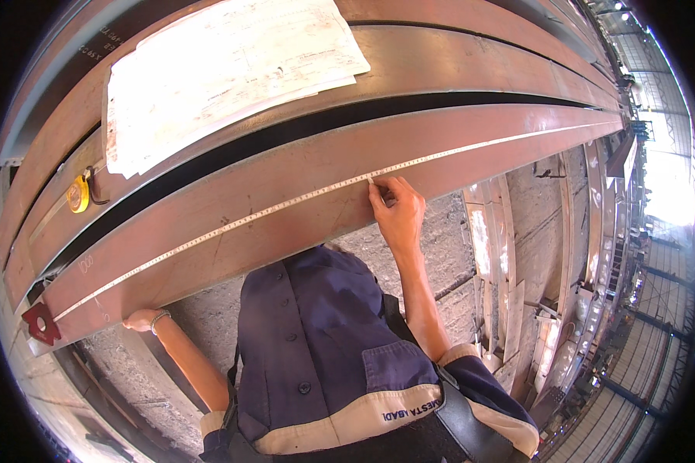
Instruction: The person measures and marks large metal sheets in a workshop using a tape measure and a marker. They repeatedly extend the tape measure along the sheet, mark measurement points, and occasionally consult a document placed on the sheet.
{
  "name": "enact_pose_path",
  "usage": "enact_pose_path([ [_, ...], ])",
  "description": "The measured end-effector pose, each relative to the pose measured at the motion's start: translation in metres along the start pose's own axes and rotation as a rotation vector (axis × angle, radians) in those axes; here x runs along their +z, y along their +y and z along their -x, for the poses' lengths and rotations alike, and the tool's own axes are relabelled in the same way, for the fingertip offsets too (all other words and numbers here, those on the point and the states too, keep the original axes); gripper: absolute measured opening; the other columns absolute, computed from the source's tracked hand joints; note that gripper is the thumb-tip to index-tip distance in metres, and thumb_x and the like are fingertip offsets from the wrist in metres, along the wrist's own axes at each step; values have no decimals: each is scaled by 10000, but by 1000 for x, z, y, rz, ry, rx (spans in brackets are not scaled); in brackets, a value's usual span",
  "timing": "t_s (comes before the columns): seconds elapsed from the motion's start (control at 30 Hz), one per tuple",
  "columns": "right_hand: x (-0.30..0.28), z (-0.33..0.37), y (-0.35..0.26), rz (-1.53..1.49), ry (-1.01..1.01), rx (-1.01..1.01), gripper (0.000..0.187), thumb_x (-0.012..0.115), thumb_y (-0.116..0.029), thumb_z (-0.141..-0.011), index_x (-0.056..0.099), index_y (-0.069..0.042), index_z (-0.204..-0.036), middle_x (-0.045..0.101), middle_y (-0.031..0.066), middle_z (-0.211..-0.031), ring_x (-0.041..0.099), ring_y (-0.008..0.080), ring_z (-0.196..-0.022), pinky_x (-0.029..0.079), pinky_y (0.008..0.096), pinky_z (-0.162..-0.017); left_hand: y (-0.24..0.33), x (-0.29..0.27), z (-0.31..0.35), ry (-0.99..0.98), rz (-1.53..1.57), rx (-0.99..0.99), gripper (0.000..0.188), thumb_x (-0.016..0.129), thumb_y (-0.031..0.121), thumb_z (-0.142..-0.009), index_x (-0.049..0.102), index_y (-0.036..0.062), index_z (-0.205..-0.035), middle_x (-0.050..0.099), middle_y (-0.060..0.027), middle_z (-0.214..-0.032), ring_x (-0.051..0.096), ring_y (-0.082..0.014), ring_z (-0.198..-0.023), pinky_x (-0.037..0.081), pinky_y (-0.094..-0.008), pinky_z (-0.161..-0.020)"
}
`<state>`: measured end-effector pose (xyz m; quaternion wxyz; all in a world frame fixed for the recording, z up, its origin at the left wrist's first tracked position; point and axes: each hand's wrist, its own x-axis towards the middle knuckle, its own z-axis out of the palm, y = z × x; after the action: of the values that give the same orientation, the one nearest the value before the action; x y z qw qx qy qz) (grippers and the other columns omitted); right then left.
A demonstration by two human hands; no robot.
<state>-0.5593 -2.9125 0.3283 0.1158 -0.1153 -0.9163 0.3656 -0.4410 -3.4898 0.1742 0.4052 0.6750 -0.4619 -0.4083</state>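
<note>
Has a long, narrow white measuring tape laid out lengthwise along a broad, reddish-brown steel beam, running from a dark red, flat block at the left end toward the far right. Holds the right grip over the near part of the beam, fingertips right at the tape's lower edge — well along from the block, with tape stretching away to both sides. Has the thumb and forefinger of this grip drawn nearly together, the other fingers curled in; cannot tell about any small thing pinched between. Rests the left grip at the beam's near edge, close to the block end, below the tape and apart from it. Cannot tell how far open, fingers being partly hidden. Wears a pale, silvery bracelet on the left wrist, plus a navy shirt with a beige band.

Beyond a dark gap, on a second brownish steel beam: a stack of smudged white paper sheets and, farther left, a round yellow tape-measure case with a black strap — both well apart from either grip. Below, at right: long metal strips lying on rough grey ground.
</note>
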Motion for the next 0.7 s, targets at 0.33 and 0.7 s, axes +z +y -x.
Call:
enact_pose_path([
  [0.33, 0, -1, 2, 6, -4, -7, 134, 761, -105, -872, 750, 8, -944, 695, 135, -816, 690, 239, -685, 532, 343, -661, 0, -3, -1, -4, -4, 0, 608, 335, 376, -1058, 554, -123, -1328, 554, -313, -1394, 590, -387, -1258, 543, -549, -989],
  [0.7, -9, -12, -12, 177, -101, -6, 130, 730, -110, -871, 748, -1, -939, 724, 151, -858, 701, 319, -728, 541, 399, -694, 3, 7, -2, -14, -5, 11, 612, 329, 380, -1059, 550, -123, -1330, 551, -316, -1395, 588, -389, -1259, 543, -551, -990],
])
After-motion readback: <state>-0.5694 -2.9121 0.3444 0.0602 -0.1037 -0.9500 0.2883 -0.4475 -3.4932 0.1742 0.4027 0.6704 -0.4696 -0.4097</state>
